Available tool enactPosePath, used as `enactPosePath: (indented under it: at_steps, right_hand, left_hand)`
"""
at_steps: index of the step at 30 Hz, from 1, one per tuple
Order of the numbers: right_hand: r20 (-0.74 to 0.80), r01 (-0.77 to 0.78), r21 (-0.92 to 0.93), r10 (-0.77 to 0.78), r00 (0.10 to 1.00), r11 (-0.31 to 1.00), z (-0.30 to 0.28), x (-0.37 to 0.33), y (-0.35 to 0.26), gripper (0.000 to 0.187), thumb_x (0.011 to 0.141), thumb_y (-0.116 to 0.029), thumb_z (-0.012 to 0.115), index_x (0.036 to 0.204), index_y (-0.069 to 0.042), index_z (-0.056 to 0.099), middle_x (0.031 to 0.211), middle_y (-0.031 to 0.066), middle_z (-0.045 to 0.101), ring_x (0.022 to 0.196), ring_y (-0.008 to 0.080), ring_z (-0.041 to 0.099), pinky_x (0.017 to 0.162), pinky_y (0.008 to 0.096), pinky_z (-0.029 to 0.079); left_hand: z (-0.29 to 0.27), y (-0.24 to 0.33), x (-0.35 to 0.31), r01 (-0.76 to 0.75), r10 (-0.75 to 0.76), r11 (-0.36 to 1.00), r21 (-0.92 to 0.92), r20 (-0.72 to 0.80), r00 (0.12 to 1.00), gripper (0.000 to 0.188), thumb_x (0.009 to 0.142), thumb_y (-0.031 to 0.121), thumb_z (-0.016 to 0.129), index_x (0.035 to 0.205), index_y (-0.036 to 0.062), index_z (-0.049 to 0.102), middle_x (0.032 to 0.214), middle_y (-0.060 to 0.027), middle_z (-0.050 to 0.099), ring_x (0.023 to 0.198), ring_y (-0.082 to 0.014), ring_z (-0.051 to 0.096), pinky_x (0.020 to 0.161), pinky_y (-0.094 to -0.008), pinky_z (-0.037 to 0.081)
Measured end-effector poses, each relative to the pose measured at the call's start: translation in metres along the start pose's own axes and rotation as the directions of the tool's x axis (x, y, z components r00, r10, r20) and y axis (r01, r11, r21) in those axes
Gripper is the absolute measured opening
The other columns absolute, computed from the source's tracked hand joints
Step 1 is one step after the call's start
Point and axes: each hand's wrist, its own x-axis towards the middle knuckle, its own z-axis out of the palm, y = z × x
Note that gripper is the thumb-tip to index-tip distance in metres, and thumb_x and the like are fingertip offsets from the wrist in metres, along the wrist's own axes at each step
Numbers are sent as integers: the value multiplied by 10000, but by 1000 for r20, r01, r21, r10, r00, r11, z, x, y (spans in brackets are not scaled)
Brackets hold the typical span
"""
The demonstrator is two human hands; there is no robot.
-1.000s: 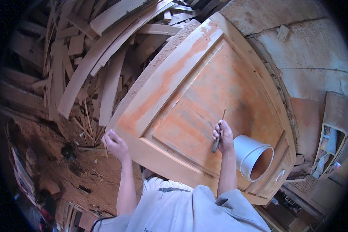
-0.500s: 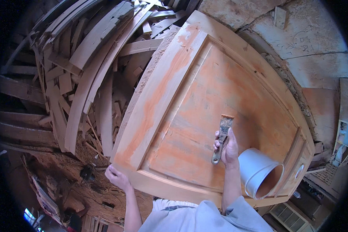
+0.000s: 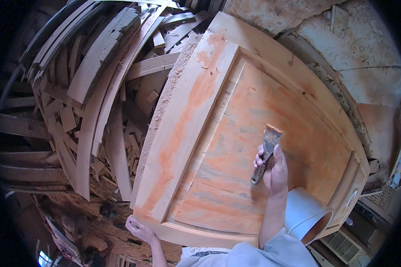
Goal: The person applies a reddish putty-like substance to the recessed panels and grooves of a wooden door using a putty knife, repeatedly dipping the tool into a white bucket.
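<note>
My right hand (image 3: 276,171) is closed round the handle of a putty knife (image 3: 270,144). Its wide blade points up and away from me, stained dark, with orange filler along the tip. Below it lies a framed wooden door (image 3: 249,187), its recessed panel smeared with orange filler. A long streak of the same filler runs down the door's left frame strip. My left hand (image 3: 140,229) has its fingers curled at the near left corner of the door, gripping the edge. To the right of my right forearm, a white bucket (image 3: 305,211) lies tipped on its side, orange inside.
A heap of wood offcuts and long strips (image 3: 107,89) fills the left side, close to the door's edge. Sawdust and debris cover the ground (image 3: 116,231) at lower left. Dusty boards (image 3: 343,44) lie beyond the door at upper right.
The putty knife in my right hand has shifted slightly right and tilted to the right. My left hand stays at the corner. The whole view has shifted a little.
</note>
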Motion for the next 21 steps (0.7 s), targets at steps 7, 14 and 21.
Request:
enactPosePath:
  at_steps: [7, 14, 21]
  right_hand:
    - [51, -111, 297, 100, 994, 948, 9, 3, 20, 428, 1036, -488, 474, 1146, -78, 525, 928, 45, 537, 739, 121, 529, 657, 291, 483]
    - [57, -136, 376, 124, 991, 917, 5, -9, 17, 465, 1033, -523, 450, 1205, -94, 507, 912, 32, 519, 716, 106, 502, 642, 285, 472]
    - [109, -193, 387, 163, 981, 901, 11, -49, 12, 425, 1046, -477, 450, 1212, -92, 521, 927, 34, 529, 711, 99, 492, 622, 277, 471]
  left_hand:
    - [-2, 8, -1, -18, 18, 1000, 5, 15, 1000, 366, 1064, 270, 464, 1041, -72, 591, 1017, -191, 570, 958, -325, 553, 877, -438, 435]
    - [-6, -4, -1, -52, 51, 998, 20, 65, 997, 369, 1062, 254, 422, 1078, -78, 582, 1076, -193, 562, 1025, -337, 552, 927, -455, 426]
    - [-1, 12, -3, -63, 62, 992, -106, -8, 998, 387, 1065, 273, 421, 1013, -65, 603, 1014, -207, 563, 962, -344, 543, 883, -460, 427]
